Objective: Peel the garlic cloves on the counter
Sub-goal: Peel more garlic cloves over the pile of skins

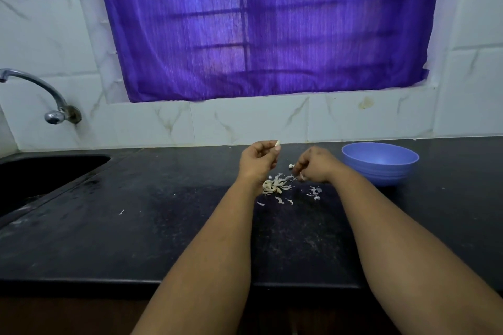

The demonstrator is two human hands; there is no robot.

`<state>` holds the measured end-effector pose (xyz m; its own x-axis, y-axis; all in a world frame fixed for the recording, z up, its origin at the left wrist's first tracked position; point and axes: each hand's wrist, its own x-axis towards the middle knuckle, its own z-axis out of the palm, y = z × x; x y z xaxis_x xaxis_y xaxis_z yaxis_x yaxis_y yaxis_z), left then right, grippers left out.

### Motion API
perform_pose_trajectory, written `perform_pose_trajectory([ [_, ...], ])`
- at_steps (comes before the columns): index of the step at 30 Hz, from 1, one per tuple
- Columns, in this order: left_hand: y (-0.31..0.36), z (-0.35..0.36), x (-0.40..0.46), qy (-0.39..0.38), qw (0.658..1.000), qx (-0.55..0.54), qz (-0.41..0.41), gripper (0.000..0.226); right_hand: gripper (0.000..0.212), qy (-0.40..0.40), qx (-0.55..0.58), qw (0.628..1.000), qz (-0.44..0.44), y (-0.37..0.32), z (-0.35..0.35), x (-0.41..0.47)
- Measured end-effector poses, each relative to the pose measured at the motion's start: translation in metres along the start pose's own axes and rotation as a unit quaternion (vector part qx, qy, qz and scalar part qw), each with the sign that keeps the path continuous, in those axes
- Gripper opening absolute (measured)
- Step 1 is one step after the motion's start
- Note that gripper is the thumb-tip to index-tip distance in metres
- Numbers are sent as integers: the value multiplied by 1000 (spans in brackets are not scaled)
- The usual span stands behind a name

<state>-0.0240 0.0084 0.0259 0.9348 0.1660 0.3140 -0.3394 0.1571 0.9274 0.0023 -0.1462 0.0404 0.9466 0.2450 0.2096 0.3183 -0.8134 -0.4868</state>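
Pinching a smooth pale garlic clove [277,145] at its fingertips, left hand [258,160] is raised over the speckled black counter [136,226]. Right hand [315,166] curls low, nipping a papery skin strip [295,177]. Heap of thin curled peels [276,185] betw. the wrists; round blue plastic bowl [381,164] to the rt.

Looks like a home kitchen: black stone counter [136,226] with a sink [40,174] sunk into its left end, chrome wall tap [40,95] above that, marble-look tiles [245,119] and a purple-curtained window [266,24] behind.
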Motion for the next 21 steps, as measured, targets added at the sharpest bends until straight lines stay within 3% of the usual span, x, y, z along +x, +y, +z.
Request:
perform_pose_trajectory([
  [5,-2,-3,1,10,999,47,9,8,15,48,84,995,-10,0,1,-1],
  [8,-5,-3,0,-5,994,106,23,9,3,112,219,969,-11,-6,-1,-2],
  [10,-6,-3,0,-13,991,127,29,9,5,101,308,946,-25,-8,-3,-2],
  [13,-6,-3,-2,-25,988,148,43,9,9,57,317,945,-48,-10,-2,-4],
  [21,-6,-5,2,-6,970,231,81,16,12,80,403,912,-9,-17,-2,-10],
])
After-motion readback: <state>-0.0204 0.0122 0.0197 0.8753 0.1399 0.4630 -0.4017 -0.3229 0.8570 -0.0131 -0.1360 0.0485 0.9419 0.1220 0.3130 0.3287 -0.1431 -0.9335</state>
